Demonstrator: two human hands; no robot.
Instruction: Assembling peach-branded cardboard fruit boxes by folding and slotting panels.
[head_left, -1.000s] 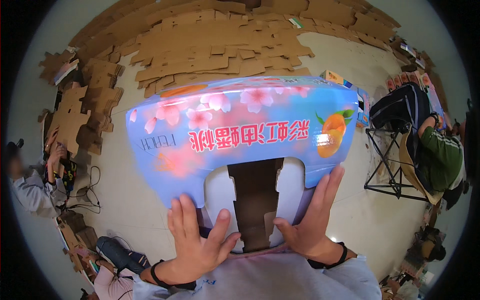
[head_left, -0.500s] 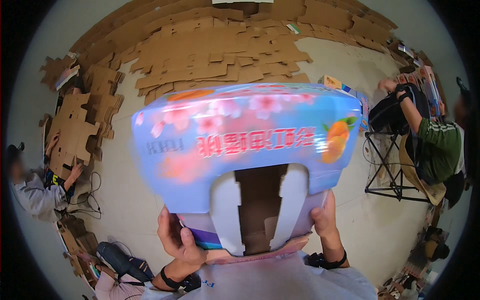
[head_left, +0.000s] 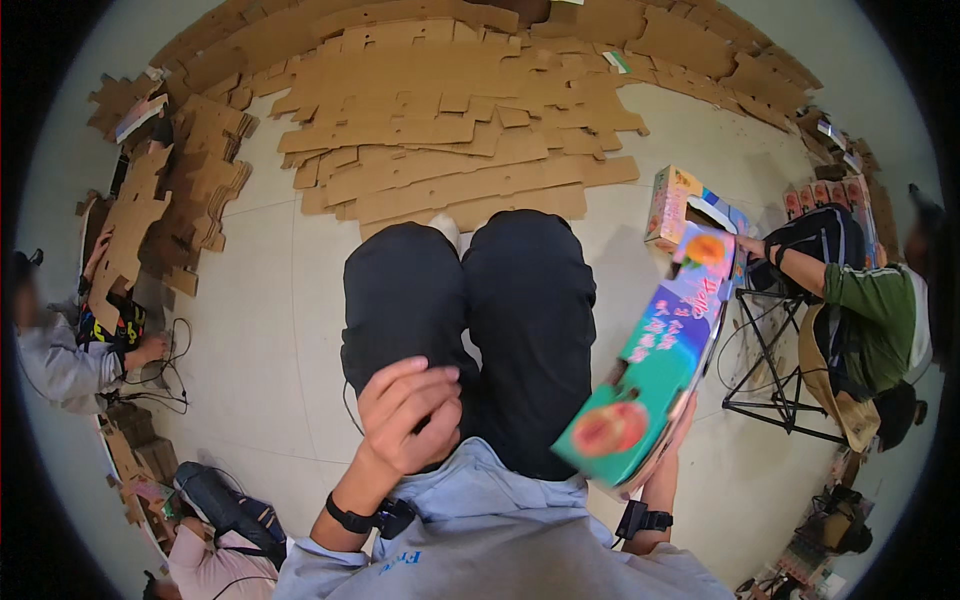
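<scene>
A printed fruit carton (head_left: pixel 650 345), green, blue and purple with fruit pictures, hangs tilted to the right of my knees. My right hand (head_left: pixel 676 445) grips its near lower side; the carton hides part of the fingers. Above my lap, close to my left thigh, my left hand (head_left: pixel 410 415) is apart from the carton. Its fingers are loosely bent and slightly spread, with nothing visible in them.
Flattened brown cardboard sheets (head_left: pixel 420 100) cover the far floor. Another carton (head_left: pixel 672 208) stands beyond mine, near a person in a green sleeve (head_left: pixel 870 285) and a black folding frame (head_left: pixel 785 375). At left, a person's hands (head_left: pixel 150 350) are by cardboard.
The carton has swung from in front of me to my right side and turned narrow side up. My left hand has let go; my knees now show.
</scene>
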